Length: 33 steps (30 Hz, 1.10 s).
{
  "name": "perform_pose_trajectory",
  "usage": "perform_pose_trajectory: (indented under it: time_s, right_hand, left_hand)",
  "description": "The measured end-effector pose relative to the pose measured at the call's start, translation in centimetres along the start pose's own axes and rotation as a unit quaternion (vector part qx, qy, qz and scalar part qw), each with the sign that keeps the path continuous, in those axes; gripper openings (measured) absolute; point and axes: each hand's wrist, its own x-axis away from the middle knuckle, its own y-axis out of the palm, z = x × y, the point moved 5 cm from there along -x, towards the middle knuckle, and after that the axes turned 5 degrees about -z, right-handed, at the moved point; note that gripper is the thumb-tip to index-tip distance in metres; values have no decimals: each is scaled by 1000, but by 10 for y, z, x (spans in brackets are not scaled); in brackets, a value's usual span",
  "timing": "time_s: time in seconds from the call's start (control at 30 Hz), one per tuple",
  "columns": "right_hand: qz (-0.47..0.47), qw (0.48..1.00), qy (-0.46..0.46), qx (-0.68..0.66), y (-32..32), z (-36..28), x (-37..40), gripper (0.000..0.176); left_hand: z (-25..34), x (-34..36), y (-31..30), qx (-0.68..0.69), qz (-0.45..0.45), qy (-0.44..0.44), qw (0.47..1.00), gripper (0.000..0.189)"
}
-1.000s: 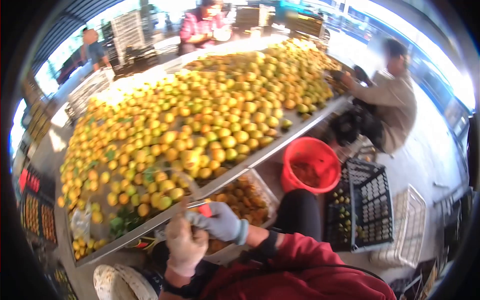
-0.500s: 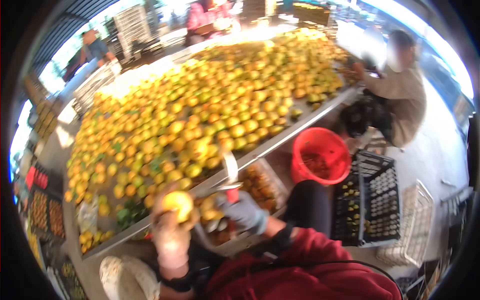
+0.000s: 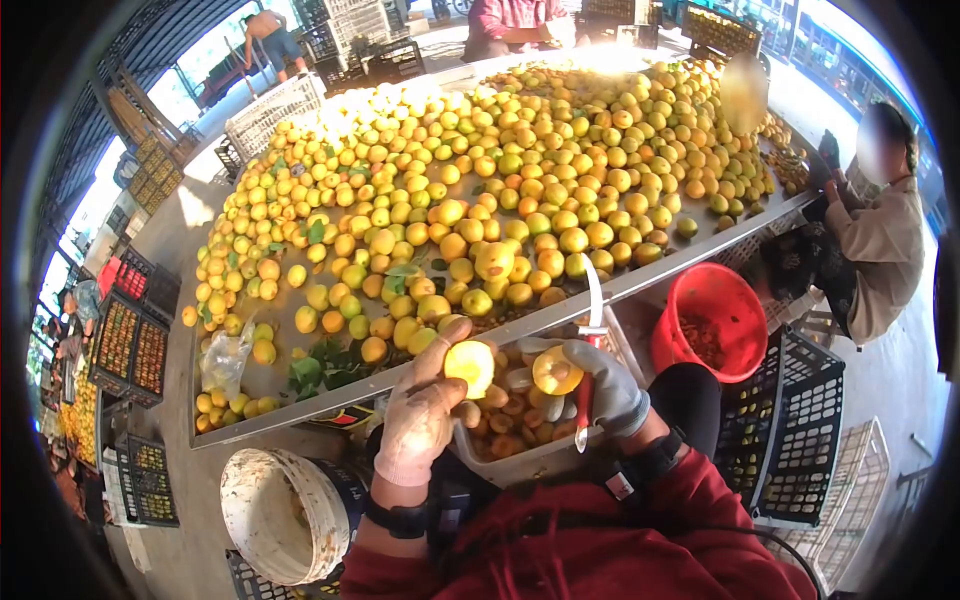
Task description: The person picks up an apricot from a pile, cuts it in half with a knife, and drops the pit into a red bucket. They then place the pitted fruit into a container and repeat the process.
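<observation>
My left hand (image 3: 420, 415), in a stained pale glove, holds a yellow fruit half (image 3: 469, 368) with its bright cut face turned up. Gloved in grey, my right hand (image 3: 610, 390) is closed round a red-handled knife (image 3: 584, 395), its curved blade pointing away from me. Those same right fingers also grip a second fruit half (image 3: 556, 371), apart from the first. Directly below both hands is a pale plastic crate (image 3: 520, 468) with cut fruit pieces in it. Beyond the hands, many whole yellow-orange fruits (image 3: 495, 260) cover a metal-edged table (image 3: 400, 378).
A red bucket (image 3: 715, 300) with scraps stands to the right, near black crates (image 3: 805, 440). At my left is a dirty white bucket (image 3: 275, 510). A plastic bag (image 3: 228, 360) and leaves lie on the table. A co-worker (image 3: 880, 230) sits at the right edge.
The single whole-looking fruit in my left hand is now two separate halves, one in each hand. The hands are closer together, and the view has shifted.
</observation>
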Motion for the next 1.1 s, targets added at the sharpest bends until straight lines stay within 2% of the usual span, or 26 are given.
perform_pose_trajectory:
  time_s: [0.07,0.1,0.13,0.2,0.23,0.27,0.33,0.4,0.47,0.53,0.63,0.67,0.7,0.73,0.77,0.8,0.83,0.87,0.93,0.97,1.0,1.03,1.07,1.1]
  right_hand:
    - [60,990,-55,119,-4,-17,9,47]
    - [40,992,-48,110,-12,-17,7,52]
    - [95,986,-44,127,-19,-19,12,52]
    - [103,983,-84,123,-24,-32,16,52]
    - [120,982,-71,129,-37,-32,19,51]
    - [136,978,-96,127,-34,-39,22,51]
    - [154,970,-123,144,-40,-48,27,51]
    - [150,970,-135,133,-46,-50,29,50]
    - [141,971,-145,123,-45,-54,30,49]
    - [139,974,-106,142,-34,-52,27,53]
    - [70,986,-64,136,-30,-37,14,57]
    - [55,987,-53,141,-23,-34,10,57]
    - [86,984,-53,144,-9,-34,9,57]
    - [35,991,-38,120,-12,-29,6,44]
    - [65,988,-49,133,-10,-25,3,43]
    - [96,983,-60,147,-5,-19,-1,42]
    - [97,977,-122,145,-4,-11,-11,37]
    - [94,978,-118,147,-2,-11,-11,37]
    - [129,975,-10,181,2,-8,-8,31]
    - [131,975,-5,181,0,-5,-9,31]
    - [110,971,-41,210,3,-7,-12,31]
    - [90,964,-74,237,7,-7,-13,31]
    - [107,952,-52,283,8,-7,-8,32]
    - [122,966,-31,227,5,0,-9,32]
  left_hand:
    - [-6,-3,-7,-129,19,-28,991,59]
    - [-13,-7,-7,-175,30,-53,983,59]
    - [-19,-11,-8,-223,43,-79,971,58]
    - [-35,-20,1,-274,15,-141,951,63]
    - [-45,-26,3,-324,-20,-132,937,63]
    - [-49,-29,8,-338,-41,-136,930,66]
    - [-48,-35,19,-336,-39,-73,938,67]
    - [-43,-38,12,-322,33,-53,945,66]
    - [-30,-37,12,-293,91,-2,952,53]
    - [-32,-36,3,-265,99,-14,959,40]
    - [-24,-28,15,-344,66,18,936,32]
    - [-28,-27,14,-320,64,12,945,36]
    - [-24,-29,21,-397,37,97,912,37]
    - [-19,-30,31,-470,10,181,864,37]
    - [-28,-27,32,-350,6,77,934,45]
    - [-33,-26,33,-306,-9,4,952,54]
    - [-29,-26,37,-444,-16,78,893,56]
    - [-28,-25,41,-570,-23,147,808,59]
    - [-34,-24,35,-554,-12,135,822,61]
    - [-37,-23,32,-542,-5,123,832,63]
    - [-41,-23,29,-529,1,108,842,65]
    - [-43,-21,30,-532,-6,139,836,65]
    - [-45,-19,28,-559,2,133,819,65]
    - [-39,-17,32,-551,2,131,824,64]
